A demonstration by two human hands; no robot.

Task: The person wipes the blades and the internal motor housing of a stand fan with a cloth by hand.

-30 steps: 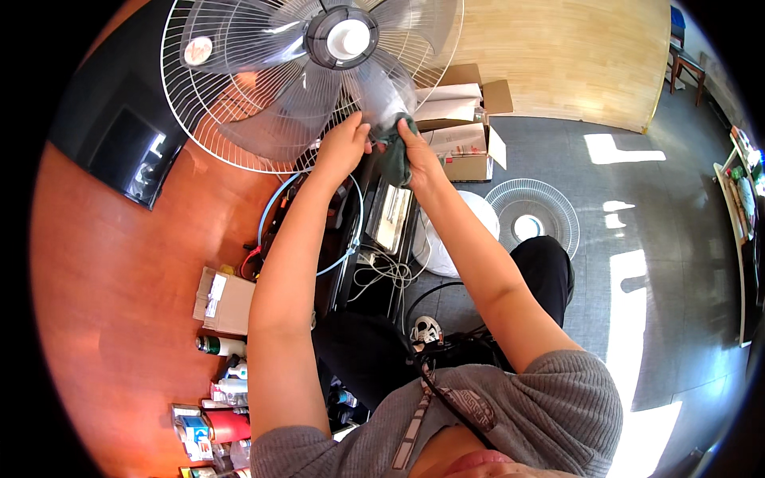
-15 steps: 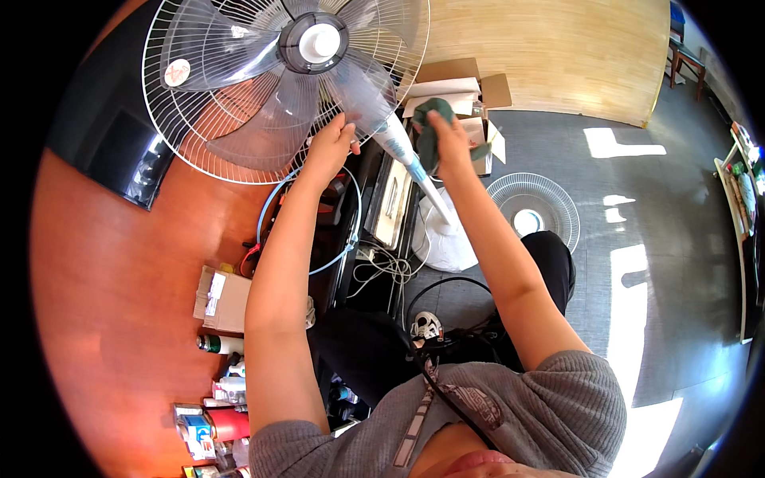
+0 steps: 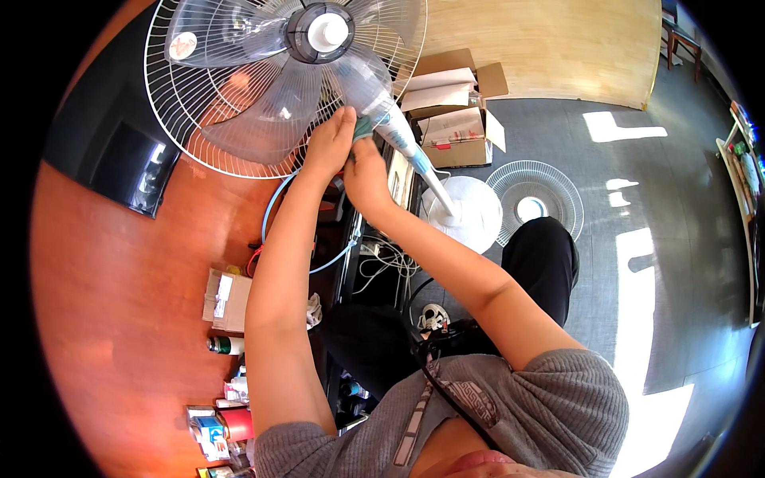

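Note:
A standing fan fills the top, with a white wire guard (image 3: pixel 175 95), translucent blades (image 3: pixel 259 119), a pale column (image 3: pixel 398 131) and a round white base (image 3: pixel 466 231). My right hand (image 3: pixel 364 175) is curled round a dark green cloth (image 3: pixel 362 124) at the lower right part of the fan head. My left hand (image 3: pixel 328 142) is right beside it at the guard's lower edge, fingers bent; whether it grips the guard or the cloth I cannot make out.
A loose wire guard (image 3: pixel 538 175) lies on the grey floor beside open cardboard boxes (image 3: pixel 454 135). The wooden desk (image 3: pixel 111 303) bears a black screen (image 3: pixel 103 167), a small box (image 3: pixel 231 307) and bottles (image 3: pixel 225 344). Cables (image 3: pixel 382 263) tangle below the fan. A rack (image 3: pixel 737 183) stands far right.
My right hand and the cloth first moved rightward off the fan column, then came down and left to meet my left hand. The view has shifted slightly.

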